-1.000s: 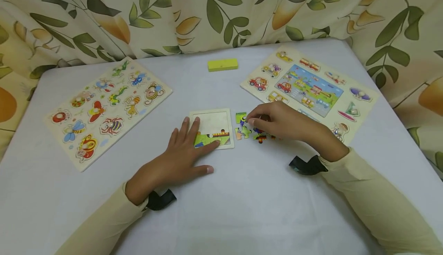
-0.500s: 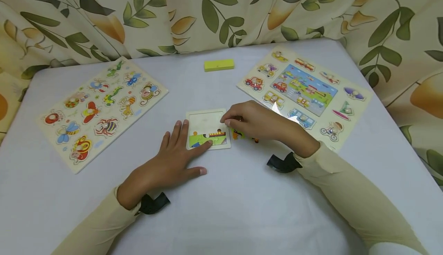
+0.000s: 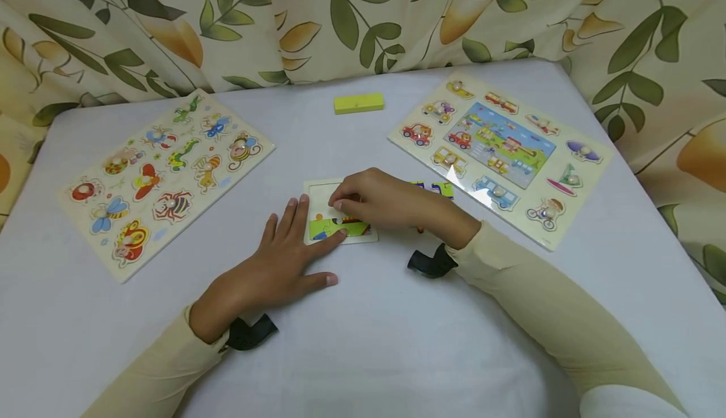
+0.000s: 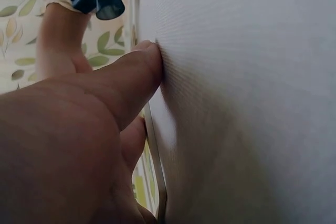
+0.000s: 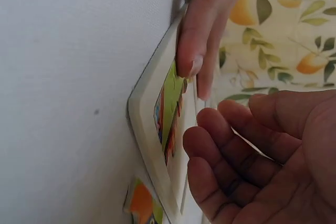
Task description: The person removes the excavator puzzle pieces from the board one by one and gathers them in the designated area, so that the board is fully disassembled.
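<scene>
A small square jigsaw board [image 3: 319,198] lies mid-table, its near part filled with joined green pieces [image 3: 323,226]. My left hand [image 3: 278,257] rests flat, fingers spread straight over the board's left side, forefinger on the near pieces; in the left wrist view its thumb [image 4: 149,61] touches the cloth. Over the board's bare part hovers my right hand [image 3: 382,200], thumb and forefinger close together. The right wrist view shows its curled fingers [image 5: 210,145] beside the board; I cannot tell whether a piece is between the tips. Loose jigsaw pieces [image 3: 442,190] lie behind the right wrist.
An insect peg puzzle [image 3: 170,178] lies at left. A vehicle peg puzzle [image 3: 501,153] is at right, near the loose pieces. Behind the board sits a yellow block [image 3: 358,103]. A leaf-patterned curtain [image 3: 357,21] hangs along the far edge of the white-covered table.
My right hand has moved left from the loose pieces to over the board, uncovering pieces behind its wrist. My left hand stays on the board. The head view has shifted slightly.
</scene>
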`<action>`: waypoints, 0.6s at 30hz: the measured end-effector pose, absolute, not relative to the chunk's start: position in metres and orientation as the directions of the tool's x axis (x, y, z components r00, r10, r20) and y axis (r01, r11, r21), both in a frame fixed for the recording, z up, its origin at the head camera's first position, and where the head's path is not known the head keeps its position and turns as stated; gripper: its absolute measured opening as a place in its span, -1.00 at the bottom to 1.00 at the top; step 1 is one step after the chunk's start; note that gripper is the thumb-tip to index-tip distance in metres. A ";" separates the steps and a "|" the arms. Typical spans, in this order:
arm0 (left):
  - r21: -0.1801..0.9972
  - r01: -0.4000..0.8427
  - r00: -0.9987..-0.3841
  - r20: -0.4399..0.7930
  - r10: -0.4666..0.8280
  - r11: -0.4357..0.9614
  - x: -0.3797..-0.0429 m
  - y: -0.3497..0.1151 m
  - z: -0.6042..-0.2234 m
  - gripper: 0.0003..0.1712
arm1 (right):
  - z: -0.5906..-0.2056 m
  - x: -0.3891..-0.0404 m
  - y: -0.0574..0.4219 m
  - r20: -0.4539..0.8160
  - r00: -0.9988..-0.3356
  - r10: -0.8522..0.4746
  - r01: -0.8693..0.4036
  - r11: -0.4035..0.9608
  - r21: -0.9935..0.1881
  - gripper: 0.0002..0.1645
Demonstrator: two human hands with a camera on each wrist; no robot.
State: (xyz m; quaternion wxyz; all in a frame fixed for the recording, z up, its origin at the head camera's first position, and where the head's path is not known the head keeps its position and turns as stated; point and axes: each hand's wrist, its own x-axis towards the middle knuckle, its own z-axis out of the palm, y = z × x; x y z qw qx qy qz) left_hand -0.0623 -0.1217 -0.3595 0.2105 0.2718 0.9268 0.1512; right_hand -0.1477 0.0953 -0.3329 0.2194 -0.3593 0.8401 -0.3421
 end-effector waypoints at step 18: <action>0.406 0.438 -0.765 -0.301 0.569 0.802 -0.062 -0.121 -0.362 -0.17 | -0.340 -0.154 0.072 -0.154 -0.594 -0.790 -0.432 0.474 -0.767 -0.73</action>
